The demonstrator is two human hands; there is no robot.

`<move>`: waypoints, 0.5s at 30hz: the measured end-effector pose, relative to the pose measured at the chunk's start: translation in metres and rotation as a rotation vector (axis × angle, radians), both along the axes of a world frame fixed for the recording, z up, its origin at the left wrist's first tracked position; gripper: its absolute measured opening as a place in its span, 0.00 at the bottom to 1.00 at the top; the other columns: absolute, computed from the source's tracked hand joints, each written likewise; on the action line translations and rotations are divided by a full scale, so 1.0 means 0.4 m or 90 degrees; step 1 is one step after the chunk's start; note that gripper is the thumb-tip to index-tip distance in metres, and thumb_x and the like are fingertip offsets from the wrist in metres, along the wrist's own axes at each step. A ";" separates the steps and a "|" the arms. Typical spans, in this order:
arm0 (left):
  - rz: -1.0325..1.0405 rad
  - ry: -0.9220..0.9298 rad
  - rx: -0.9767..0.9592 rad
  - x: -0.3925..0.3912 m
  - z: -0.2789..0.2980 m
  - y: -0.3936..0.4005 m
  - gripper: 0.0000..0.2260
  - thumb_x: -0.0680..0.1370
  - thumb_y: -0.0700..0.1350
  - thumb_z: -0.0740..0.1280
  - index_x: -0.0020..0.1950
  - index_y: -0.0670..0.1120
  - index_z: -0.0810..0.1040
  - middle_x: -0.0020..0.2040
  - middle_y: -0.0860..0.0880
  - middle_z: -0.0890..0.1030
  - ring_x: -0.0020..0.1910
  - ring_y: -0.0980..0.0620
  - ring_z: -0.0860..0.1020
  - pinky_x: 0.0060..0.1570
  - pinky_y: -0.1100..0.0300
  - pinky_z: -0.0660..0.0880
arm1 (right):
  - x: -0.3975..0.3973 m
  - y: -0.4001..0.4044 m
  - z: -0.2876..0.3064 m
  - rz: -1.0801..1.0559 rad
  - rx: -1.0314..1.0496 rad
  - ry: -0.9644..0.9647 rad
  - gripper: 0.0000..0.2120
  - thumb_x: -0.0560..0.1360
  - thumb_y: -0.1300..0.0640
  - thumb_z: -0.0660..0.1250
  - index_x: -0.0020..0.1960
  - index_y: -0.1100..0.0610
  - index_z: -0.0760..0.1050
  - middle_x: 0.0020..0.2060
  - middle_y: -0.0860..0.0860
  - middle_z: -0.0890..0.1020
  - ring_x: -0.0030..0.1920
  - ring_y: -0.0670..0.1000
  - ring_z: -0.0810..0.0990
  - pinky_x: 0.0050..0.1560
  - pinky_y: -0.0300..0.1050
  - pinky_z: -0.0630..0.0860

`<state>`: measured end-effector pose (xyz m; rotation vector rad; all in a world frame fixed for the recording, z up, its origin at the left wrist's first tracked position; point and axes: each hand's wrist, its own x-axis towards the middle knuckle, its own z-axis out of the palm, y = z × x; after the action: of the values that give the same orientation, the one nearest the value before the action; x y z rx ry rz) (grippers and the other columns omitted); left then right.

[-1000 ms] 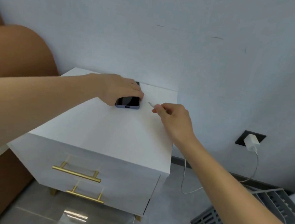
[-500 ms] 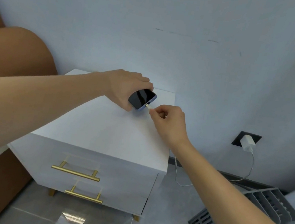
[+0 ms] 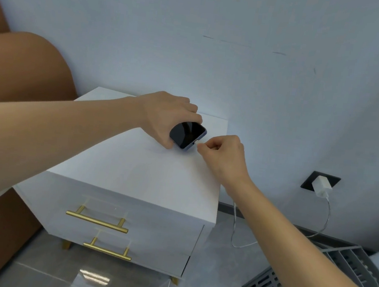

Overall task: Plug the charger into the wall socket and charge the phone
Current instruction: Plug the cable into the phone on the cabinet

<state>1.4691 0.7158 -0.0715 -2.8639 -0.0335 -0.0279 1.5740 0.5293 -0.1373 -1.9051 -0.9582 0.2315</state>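
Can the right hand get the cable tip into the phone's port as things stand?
Probably yes: the left hand tilts the phone so its port edge faces the right hand, with nothing between them.

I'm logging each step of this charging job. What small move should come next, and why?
Probably push the cable plug straight into the phone. The left hand holds the phone tilted up off the nightstand, the right hand pinches the plug at its bottom edge, and the charger already sits in the wall socket. Whether it's seated can't be told.
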 end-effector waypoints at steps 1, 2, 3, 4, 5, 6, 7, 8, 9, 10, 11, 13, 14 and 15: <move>-0.001 -0.002 0.004 0.002 -0.002 0.000 0.32 0.62 0.56 0.71 0.66 0.54 0.73 0.50 0.55 0.74 0.48 0.52 0.69 0.35 0.57 0.68 | 0.004 0.001 0.000 -0.001 -0.002 0.003 0.13 0.75 0.57 0.72 0.40 0.67 0.83 0.38 0.66 0.84 0.34 0.52 0.74 0.38 0.47 0.75; 0.000 -0.001 0.004 0.004 -0.004 0.001 0.32 0.61 0.57 0.71 0.65 0.54 0.73 0.50 0.55 0.74 0.47 0.52 0.68 0.34 0.58 0.67 | 0.004 0.001 0.001 -0.002 -0.004 0.004 0.12 0.75 0.57 0.72 0.39 0.66 0.84 0.37 0.64 0.84 0.33 0.52 0.75 0.37 0.47 0.75; 0.003 0.002 0.004 0.005 -0.004 0.004 0.32 0.61 0.57 0.71 0.65 0.54 0.73 0.50 0.56 0.74 0.47 0.53 0.68 0.34 0.58 0.66 | 0.002 0.003 0.002 -0.003 -0.006 0.002 0.12 0.75 0.57 0.72 0.38 0.65 0.84 0.35 0.62 0.84 0.32 0.51 0.76 0.37 0.47 0.76; 0.005 0.006 0.006 0.006 -0.003 0.005 0.32 0.61 0.57 0.71 0.65 0.54 0.73 0.50 0.56 0.73 0.48 0.53 0.68 0.34 0.59 0.65 | -0.002 0.006 0.002 -0.001 -0.007 -0.005 0.12 0.76 0.58 0.72 0.37 0.65 0.84 0.34 0.61 0.84 0.32 0.51 0.75 0.36 0.47 0.76; 0.005 0.012 0.011 0.008 -0.002 0.006 0.32 0.62 0.56 0.72 0.65 0.54 0.73 0.50 0.56 0.74 0.49 0.52 0.69 0.33 0.59 0.64 | -0.008 0.009 0.002 0.001 -0.009 -0.015 0.13 0.76 0.58 0.72 0.37 0.65 0.83 0.33 0.61 0.83 0.32 0.51 0.75 0.36 0.48 0.76; 0.002 0.016 0.018 0.013 -0.001 0.006 0.31 0.62 0.56 0.72 0.65 0.54 0.73 0.51 0.56 0.74 0.50 0.51 0.71 0.33 0.59 0.63 | -0.015 0.013 0.002 0.002 -0.012 -0.026 0.14 0.76 0.57 0.71 0.36 0.66 0.82 0.32 0.62 0.83 0.32 0.52 0.74 0.36 0.50 0.76; -0.002 0.020 0.025 0.016 -0.001 0.005 0.31 0.63 0.55 0.73 0.65 0.54 0.73 0.51 0.56 0.75 0.51 0.51 0.72 0.33 0.59 0.63 | -0.022 0.016 0.001 0.002 -0.019 -0.037 0.15 0.76 0.57 0.71 0.35 0.67 0.80 0.31 0.62 0.82 0.31 0.53 0.73 0.35 0.50 0.75; -0.006 0.023 0.027 0.018 -0.002 0.004 0.29 0.63 0.55 0.73 0.64 0.54 0.73 0.52 0.55 0.75 0.52 0.50 0.73 0.33 0.59 0.65 | -0.029 0.018 0.001 0.000 -0.025 -0.048 0.17 0.76 0.57 0.70 0.33 0.66 0.78 0.28 0.60 0.79 0.30 0.53 0.70 0.34 0.49 0.73; -0.008 0.026 0.021 0.018 -0.002 0.003 0.28 0.65 0.55 0.73 0.64 0.55 0.73 0.52 0.55 0.75 0.53 0.50 0.73 0.34 0.57 0.69 | -0.033 0.020 0.000 -0.002 -0.032 -0.060 0.18 0.76 0.56 0.70 0.30 0.63 0.74 0.25 0.56 0.75 0.29 0.52 0.68 0.33 0.48 0.70; -0.009 0.030 0.010 0.017 -0.002 0.002 0.27 0.66 0.54 0.73 0.64 0.55 0.73 0.53 0.55 0.76 0.54 0.50 0.74 0.35 0.54 0.73 | -0.037 0.020 0.000 -0.003 -0.043 -0.077 0.20 0.76 0.56 0.69 0.27 0.60 0.71 0.23 0.52 0.71 0.29 0.52 0.66 0.33 0.47 0.68; -0.009 0.038 -0.002 0.016 -0.003 0.002 0.27 0.67 0.54 0.73 0.65 0.55 0.73 0.55 0.56 0.76 0.56 0.50 0.74 0.38 0.52 0.77 | -0.041 0.020 -0.001 -0.002 -0.058 -0.102 0.22 0.76 0.55 0.69 0.26 0.57 0.68 0.22 0.50 0.69 0.28 0.52 0.66 0.32 0.46 0.68; -0.018 0.058 -0.023 0.014 -0.005 0.001 0.26 0.69 0.54 0.71 0.67 0.56 0.73 0.60 0.56 0.78 0.59 0.50 0.74 0.42 0.50 0.78 | -0.052 0.018 0.000 -0.001 -0.094 -0.162 0.20 0.76 0.52 0.69 0.28 0.56 0.72 0.24 0.49 0.74 0.30 0.54 0.72 0.33 0.47 0.72; -0.027 0.064 -0.029 0.013 -0.008 0.001 0.26 0.70 0.54 0.70 0.68 0.56 0.73 0.63 0.57 0.77 0.61 0.50 0.74 0.42 0.52 0.76 | -0.059 0.017 0.002 0.002 -0.108 -0.190 0.17 0.75 0.51 0.69 0.30 0.56 0.77 0.27 0.50 0.78 0.33 0.56 0.77 0.35 0.48 0.76; -0.037 0.067 -0.025 0.013 -0.012 0.001 0.26 0.71 0.53 0.70 0.70 0.56 0.73 0.66 0.57 0.77 0.63 0.50 0.73 0.42 0.54 0.74 | -0.066 0.016 0.005 0.007 -0.117 -0.213 0.14 0.75 0.50 0.69 0.33 0.55 0.80 0.29 0.50 0.81 0.36 0.56 0.80 0.37 0.48 0.79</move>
<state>1.4742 0.7160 -0.0762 -2.9004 0.0701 0.1123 1.5475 0.5358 -0.1355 -2.1510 -1.2032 0.0056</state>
